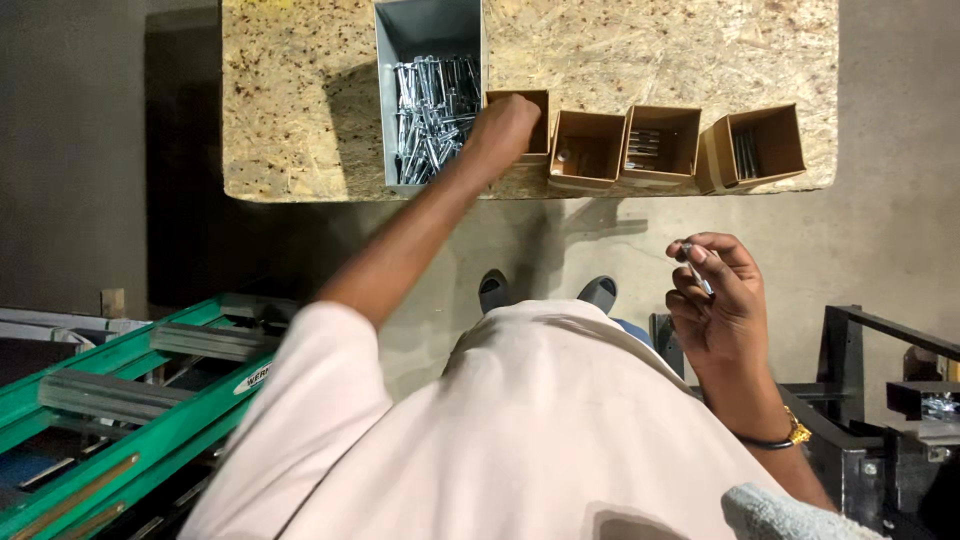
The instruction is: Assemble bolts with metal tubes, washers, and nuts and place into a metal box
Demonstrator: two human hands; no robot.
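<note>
The person is standing at a chipboard table (300,90) and looking straight down over a pale shirt (520,430). The left hand (503,128) is reaching forward, with its fingers curled downward at the right wall of a grey metal bin (400,30), right where that bin is meeting the first small cardboard box (530,100); the knuckles are hiding the fingertips, so I cannot tell whether the hand is clenching anything or hanging loose. The bin is holding a heap of shiny metal bolts (430,110). Three more open cardboard boxes are sitting in a row to the right along the table's near edge: a second box (586,150), a third box (660,145) showing a few metal pieces inside, and a fourth box (755,148) tipped slightly on its side, also with metal pieces in it. The right hand (720,300) is hovering well back from the table, near the body, pinching a single small bolt (697,268) between thumb and fingertips, with a dark band and a gold watch showing at the wrist. Two shoe tips (545,292) are showing on the concrete floor below. A green ladder (120,400) is lying at the left, and a black metal frame (880,400) is standing at the right.
</note>
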